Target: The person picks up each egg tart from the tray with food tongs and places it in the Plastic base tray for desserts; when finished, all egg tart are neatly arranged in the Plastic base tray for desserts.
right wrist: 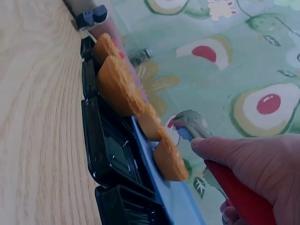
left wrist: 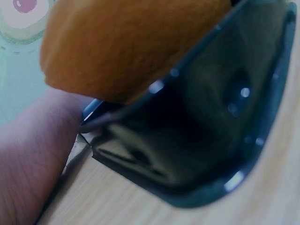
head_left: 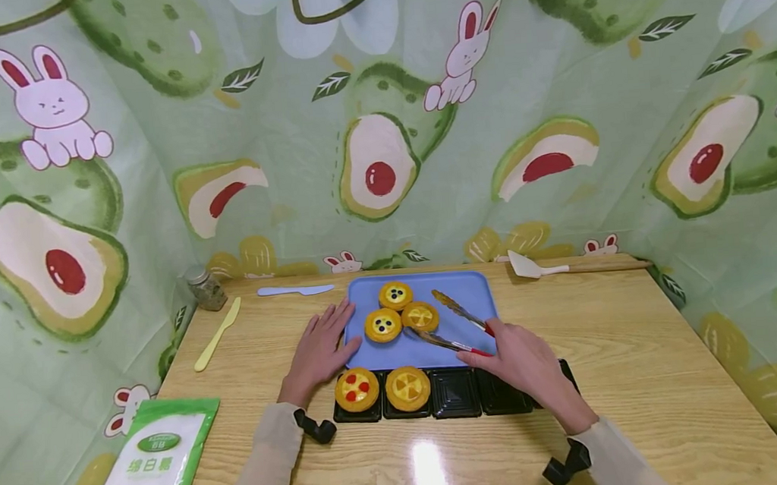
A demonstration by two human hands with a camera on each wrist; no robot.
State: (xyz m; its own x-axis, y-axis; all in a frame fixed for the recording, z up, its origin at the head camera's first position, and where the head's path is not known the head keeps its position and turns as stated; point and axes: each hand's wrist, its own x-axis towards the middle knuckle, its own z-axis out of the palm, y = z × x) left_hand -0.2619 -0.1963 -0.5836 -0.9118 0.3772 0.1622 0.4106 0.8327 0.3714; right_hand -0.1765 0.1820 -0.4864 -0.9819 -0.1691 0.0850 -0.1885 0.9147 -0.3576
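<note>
My left hand (head_left: 318, 351) rests on the left edge of the blue tray (head_left: 463, 286), fingers straight. My right hand (head_left: 524, 357) grips red-handled metal tongs (head_left: 458, 309) over the tray, arms spread. One tong tip is at the near side of a tart with yellow wedges (head_left: 420, 317); the other is beyond its right side, apart from it. Beside that tart on the tray sit two tarts with dark berries, one at the back (head_left: 396, 295) and one at the left (head_left: 383, 325). In the right wrist view, the thumb presses a tong arm above the red handle (right wrist: 241, 194).
In front of the tray runs a row of black square trays (head_left: 455, 393). The leftmost holds a red-topped tart (head_left: 357, 390), its neighbour a wedge-topped tart (head_left: 408, 389). Around lie a white spatula (head_left: 526, 265), blue knife (head_left: 295, 289), yellow knife (head_left: 218, 335), jar (head_left: 206, 289) and sugar bag (head_left: 153, 466).
</note>
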